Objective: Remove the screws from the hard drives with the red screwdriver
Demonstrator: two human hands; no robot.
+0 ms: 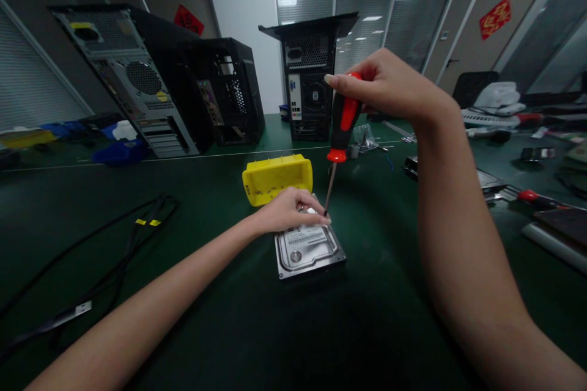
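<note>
A silver hard drive (316, 247) with a white label lies flat on the green table. My left hand (291, 211) rests over its far part, fingers curled and pressed against it, covering some of the label. The thumb and index fingertips lie close beside the screwdriver's tip; whether they touch it I cannot tell. Above, my right hand (380, 85) is closed around the top of a red and black screwdriver (345, 122). The screwdriver stands nearly upright, leaning slightly, with its tip down at the drive's far right edge. Any screw under the tip is hidden.
Behind the drive sits a yellow bin (277, 174) with small pieces inside. Black cables (132, 244) lie at left. Computer cases (312, 85) stand along the back, beside another open case (224, 91). A red-handled tool (529, 195) and other parts lie at right.
</note>
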